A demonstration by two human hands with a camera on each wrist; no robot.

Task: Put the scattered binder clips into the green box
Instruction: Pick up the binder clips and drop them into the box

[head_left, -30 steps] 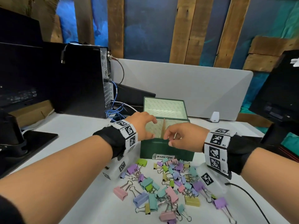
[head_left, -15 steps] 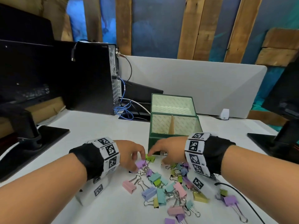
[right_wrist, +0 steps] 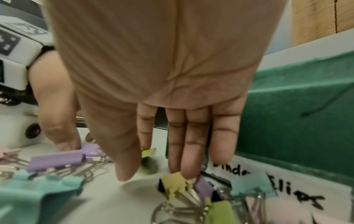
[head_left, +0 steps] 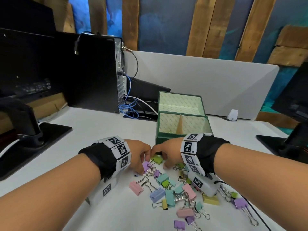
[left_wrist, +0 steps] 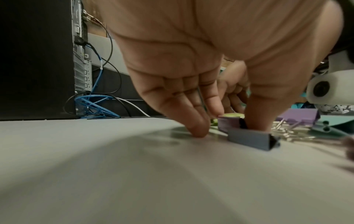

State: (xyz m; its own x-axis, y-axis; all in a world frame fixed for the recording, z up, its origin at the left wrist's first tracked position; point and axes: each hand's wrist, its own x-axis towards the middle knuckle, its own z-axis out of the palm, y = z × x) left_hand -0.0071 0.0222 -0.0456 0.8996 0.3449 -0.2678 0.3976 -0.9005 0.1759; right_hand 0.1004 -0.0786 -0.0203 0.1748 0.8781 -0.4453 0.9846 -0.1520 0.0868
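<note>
The green box [head_left: 168, 140] stands open on the white desk, its lid up; its front wall [right_wrist: 296, 106] carries a "Binder Clips" label. Several pastel binder clips [head_left: 168, 192] lie scattered in front of it. My left hand [head_left: 144, 162] is down at the pile's far left edge, thumb and fingertips pinching a purple clip [head_left: 146, 166] [left_wrist: 229, 124] that still lies on the desk. My right hand [head_left: 160, 160] reaches down beside it with straight fingers [right_wrist: 188, 151], thumb and index either side of a lime-green clip [head_left: 157, 159] and fingertips touching a yellow clip [right_wrist: 175, 182].
A black computer tower [head_left: 93, 72] with blue and white cables [head_left: 128, 109] stands at the back left. Monitor stands sit at the left [head_left: 33, 130] and right [head_left: 283, 144]. A white divider panel [head_left: 200, 85] runs behind the box. A black cable [head_left: 250, 205] trails by my right wrist.
Both hands have come down from over the box's opening to the near side of the box and onto the clip pile. The left hand has closed on a purple clip.
</note>
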